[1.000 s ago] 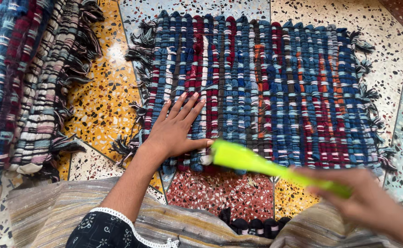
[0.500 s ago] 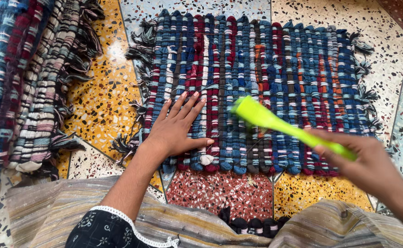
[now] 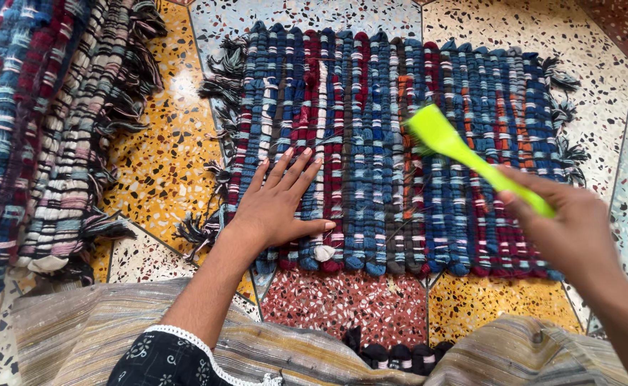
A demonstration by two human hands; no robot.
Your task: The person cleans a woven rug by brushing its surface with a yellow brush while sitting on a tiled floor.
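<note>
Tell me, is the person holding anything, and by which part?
Yes. The right hand grips a bright green brush by the handle end, its broad head over the woven mat. The left hand holds nothing; it lies flat on the mat.

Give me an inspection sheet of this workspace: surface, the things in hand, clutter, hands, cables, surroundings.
Surface: terrazzo floor in yellow, red and pale speckled sections.
Things in hand: woven rag mat, mostly blue and maroon with fringed side edges, lying flat; bright green brush above its right half.
Clutter: stack of woven mats at left.
Hands: left hand pressed flat, fingers spread, on the mat's near left part; right hand gripping the brush handle.
Cables: nothing seen.
Surroundings: striped fabric over the person's lap at the bottom edge.
</note>
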